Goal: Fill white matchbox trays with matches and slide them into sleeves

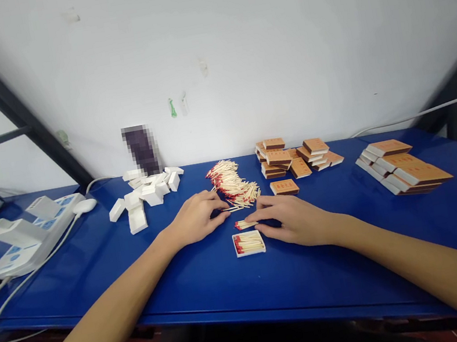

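Note:
My right hand [284, 220] pinches a small bundle of red-tipped matches [244, 224] between thumb and fingers, low over the table. Just below the bundle lies a white matchbox tray [250, 252] partly filled with matches, their red heads to the left. My left hand [196, 216] is at the near left edge of a loose match pile [234, 181]. Its thumb and forefinger close around the end of a match or two [234, 209]; the exact number is hard to see.
Empty white trays [151, 195] are heaped at the back left. Orange matchbox sleeves [278, 157] lie piled behind my right hand. Stacked matchboxes [408, 166] stand at the right. A power strip [40, 233] with cables sits left on the blue table [338, 269], against a wall.

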`<state>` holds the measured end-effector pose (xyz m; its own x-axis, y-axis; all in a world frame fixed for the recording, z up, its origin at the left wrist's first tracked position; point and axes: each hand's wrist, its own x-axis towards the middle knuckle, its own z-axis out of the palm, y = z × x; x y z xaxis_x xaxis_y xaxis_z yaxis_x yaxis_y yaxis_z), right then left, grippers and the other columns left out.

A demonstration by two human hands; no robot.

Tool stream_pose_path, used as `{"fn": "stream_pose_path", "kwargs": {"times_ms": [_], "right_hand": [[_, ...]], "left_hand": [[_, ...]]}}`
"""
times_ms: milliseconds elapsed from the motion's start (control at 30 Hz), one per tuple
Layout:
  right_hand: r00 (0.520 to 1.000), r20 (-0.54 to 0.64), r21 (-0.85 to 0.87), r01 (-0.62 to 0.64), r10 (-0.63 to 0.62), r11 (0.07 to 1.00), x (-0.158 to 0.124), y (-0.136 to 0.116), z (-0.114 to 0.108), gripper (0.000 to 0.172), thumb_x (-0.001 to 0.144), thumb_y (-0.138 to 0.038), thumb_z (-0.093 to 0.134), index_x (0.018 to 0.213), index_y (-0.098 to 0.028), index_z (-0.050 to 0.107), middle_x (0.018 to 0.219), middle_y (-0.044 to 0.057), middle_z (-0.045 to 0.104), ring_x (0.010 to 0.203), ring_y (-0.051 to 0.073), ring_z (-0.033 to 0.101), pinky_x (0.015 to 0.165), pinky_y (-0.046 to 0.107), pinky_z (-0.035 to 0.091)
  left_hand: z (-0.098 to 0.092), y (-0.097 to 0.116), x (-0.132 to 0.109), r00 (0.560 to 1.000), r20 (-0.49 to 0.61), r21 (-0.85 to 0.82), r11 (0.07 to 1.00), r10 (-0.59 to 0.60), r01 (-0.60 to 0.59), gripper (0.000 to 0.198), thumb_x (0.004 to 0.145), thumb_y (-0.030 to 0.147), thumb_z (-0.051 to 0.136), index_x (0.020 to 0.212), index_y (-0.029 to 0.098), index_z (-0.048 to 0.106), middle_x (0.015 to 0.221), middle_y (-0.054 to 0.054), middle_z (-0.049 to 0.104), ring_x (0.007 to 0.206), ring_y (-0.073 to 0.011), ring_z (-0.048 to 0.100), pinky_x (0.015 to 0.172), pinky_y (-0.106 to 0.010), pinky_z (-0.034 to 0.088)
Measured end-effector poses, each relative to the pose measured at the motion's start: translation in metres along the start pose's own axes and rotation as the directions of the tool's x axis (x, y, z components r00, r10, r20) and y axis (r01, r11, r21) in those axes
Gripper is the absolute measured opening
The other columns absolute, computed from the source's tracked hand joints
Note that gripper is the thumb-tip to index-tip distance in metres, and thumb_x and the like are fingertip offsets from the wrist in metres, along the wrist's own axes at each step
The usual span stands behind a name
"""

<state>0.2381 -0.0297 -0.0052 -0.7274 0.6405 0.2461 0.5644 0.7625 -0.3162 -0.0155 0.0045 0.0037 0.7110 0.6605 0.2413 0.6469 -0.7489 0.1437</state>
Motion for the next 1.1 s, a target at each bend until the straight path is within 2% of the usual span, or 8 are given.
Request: {"fn": "stream_pose_path", "kwargs": {"times_ms": [200,400,633,833,967,1100], "right_hand": [[1.0,0.019,-0.007,-0.015,0.015,1.0,0.0,0.002,0.002,0.031,0.097,-0.027,0.049,0.12,-0.023,0.069,0.091,0.006,0.06,0.078,0.017,0.058,0.07,0.029,0.046],[1.0,0.01,-0.004,-0.006,0.007,1.0,-0.001,0.002,0.002,0.031,0.097,-0.028,0.049,0.12,-0.024,0.069,0.091,0.005,0.06,0.078,0.016,0.058,0.071,0.029,0.046],[1.0,0.007,-0.006,-0.006,0.006,1.0,0.0,0.002,0.001,0.031,0.097,-0.027,0.05,0.12,-0.023,0.069,0.091,0.005,0.06,0.077,0.016,0.058,0.069,0.028,0.045],[1.0,-0.007,0.004,0.006,-0.006,1.0,0.001,0.003,0.003,0.03,0.096,-0.026,0.05,0.119,-0.023,0.07,0.091,0.006,0.06,0.075,0.016,0.057,0.068,0.028,0.044],[1.0,-0.008,0.012,0.01,-0.01,1.0,0.0,0.004,0.004,0.03,0.096,-0.027,0.051,0.119,-0.024,0.07,0.09,0.005,0.059,0.074,0.016,0.056,0.069,0.029,0.044],[1.0,-0.004,0.094,-0.025,0.025,0.995,0.001,0.005,0.005,0.03,0.096,-0.029,0.051,0.119,-0.024,0.07,0.087,0.004,0.058,0.075,0.015,0.055,0.067,0.027,0.043]], "left_hand": [[0.007,0.002,0.007,0.995,-0.043,-0.027,0.996,-0.086,0.084,0.026,0.094,0.039,0.058,0.1,0.019,0.073,0.089,-0.005,0.066,0.082,-0.0177,0.06,0.072,-0.029,0.044],[0.011,0.0,0.008,0.995,-0.066,-0.124,0.99,-0.076,0.068,0.016,0.091,0.028,0.058,0.087,0.018,0.07,0.081,-0.002,0.066,0.079,-0.0157,0.058,0.071,-0.027,0.043],[0.007,-0.001,0.005,0.996,-0.048,-0.158,0.985,-0.081,0.073,0.012,0.089,0.023,0.059,0.086,0.018,0.069,0.078,-0.001,0.064,0.075,-0.0143,0.057,0.066,-0.025,0.042],[0.004,0.008,0.004,1.0,0.0,-0.152,0.988,0.025,-0.024,0.02,0.095,0.026,0.055,0.101,0.02,0.073,0.087,-0.004,0.065,0.078,-0.0144,0.06,0.071,-0.026,0.045],[0.005,0.012,0.005,0.997,-0.011,-0.179,0.981,0.074,-0.075,0.019,0.095,0.025,0.056,0.101,0.019,0.072,0.089,-0.003,0.069,0.081,-0.0149,0.062,0.075,-0.027,0.046],[0.004,0.01,0.005,0.996,-0.039,-0.187,0.978,0.084,-0.09,0.019,0.095,0.025,0.054,0.1,0.019,0.072,0.09,-0.003,0.071,0.081,-0.0144,0.063,0.078,-0.029,0.046]]}}
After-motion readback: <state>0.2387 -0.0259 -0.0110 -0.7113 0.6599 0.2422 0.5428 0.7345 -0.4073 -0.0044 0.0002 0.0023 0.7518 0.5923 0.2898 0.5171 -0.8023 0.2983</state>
